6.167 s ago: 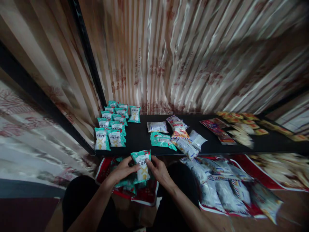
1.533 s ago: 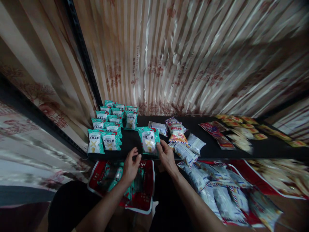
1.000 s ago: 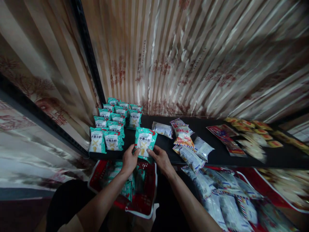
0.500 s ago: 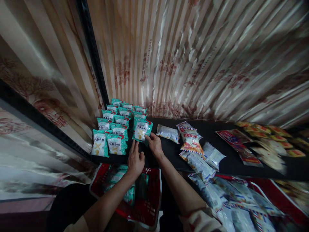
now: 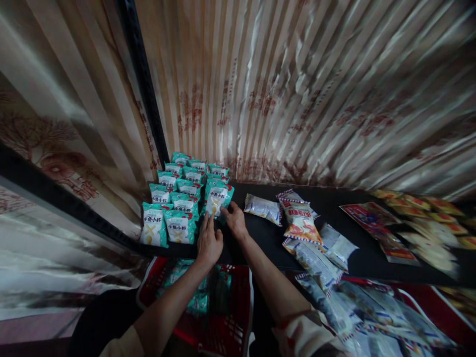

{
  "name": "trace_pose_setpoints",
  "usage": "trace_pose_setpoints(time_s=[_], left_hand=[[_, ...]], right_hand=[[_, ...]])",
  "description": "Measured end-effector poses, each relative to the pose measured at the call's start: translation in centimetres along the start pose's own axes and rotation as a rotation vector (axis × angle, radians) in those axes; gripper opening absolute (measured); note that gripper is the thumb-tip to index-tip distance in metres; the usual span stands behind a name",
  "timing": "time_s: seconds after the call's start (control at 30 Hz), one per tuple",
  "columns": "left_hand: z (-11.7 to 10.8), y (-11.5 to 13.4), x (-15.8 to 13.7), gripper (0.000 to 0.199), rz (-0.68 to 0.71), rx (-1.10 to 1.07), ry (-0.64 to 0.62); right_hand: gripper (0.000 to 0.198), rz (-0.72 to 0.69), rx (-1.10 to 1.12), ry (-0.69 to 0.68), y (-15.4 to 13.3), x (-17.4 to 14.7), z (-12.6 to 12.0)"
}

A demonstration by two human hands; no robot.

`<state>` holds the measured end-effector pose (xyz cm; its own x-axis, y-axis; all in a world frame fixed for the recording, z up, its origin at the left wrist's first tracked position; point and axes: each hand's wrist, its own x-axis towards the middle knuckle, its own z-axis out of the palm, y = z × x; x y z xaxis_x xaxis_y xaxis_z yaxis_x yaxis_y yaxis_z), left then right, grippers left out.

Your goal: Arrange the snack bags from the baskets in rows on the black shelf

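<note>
A teal-and-white snack bag point(image 5: 216, 195) stands upright at the front of the right-hand row on the black shelf. My right hand point(image 5: 235, 221) pinches its lower right edge between thumb and fingers. My left hand point(image 5: 210, 242) has its fingers stretched out, the tips touching the bag's lower front; it grips nothing. To the left, more teal snack bags point(image 5: 180, 227) stand upright in rows, one behind another. Below my forearms sits a red basket point(image 5: 246, 297) with several teal bags point(image 5: 197, 302) lying in it.
Right of my hands, a red-and-white snack bag point(image 5: 300, 218) lies among silver-backed bags point(image 5: 263, 208). Farther right are red packets point(image 5: 377, 225) and yellow packs point(image 5: 442, 216). More silver bags point(image 5: 372, 307) fill another red basket at lower right. A dark shelf post point(image 5: 143, 74) rises at left; printed curtains hang behind.
The teal bag has shifted slightly back toward its row, with my right hand still on it. My left fingertips have moved up onto its front. The view has shifted a little.
</note>
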<state>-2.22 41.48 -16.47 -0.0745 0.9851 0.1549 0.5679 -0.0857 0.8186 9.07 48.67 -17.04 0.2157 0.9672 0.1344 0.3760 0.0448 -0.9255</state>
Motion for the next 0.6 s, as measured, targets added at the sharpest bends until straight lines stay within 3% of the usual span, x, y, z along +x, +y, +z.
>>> trace_pose_setpoints(time_s=[0.4, 0.6], left_hand=[[0.0, 0.0, 1.1, 0.054, -0.008, -0.032, -0.075], [-2.1, -0.3, -2.2, 0.035, 0.098, -0.105, 0.055]], right_hand=[[0.034, 0.077, -0.018, 0.062, -0.1, -0.3, 0.1], [0.04, 0.021, 0.175, 0.222, -2.4, -6.8, -0.8]])
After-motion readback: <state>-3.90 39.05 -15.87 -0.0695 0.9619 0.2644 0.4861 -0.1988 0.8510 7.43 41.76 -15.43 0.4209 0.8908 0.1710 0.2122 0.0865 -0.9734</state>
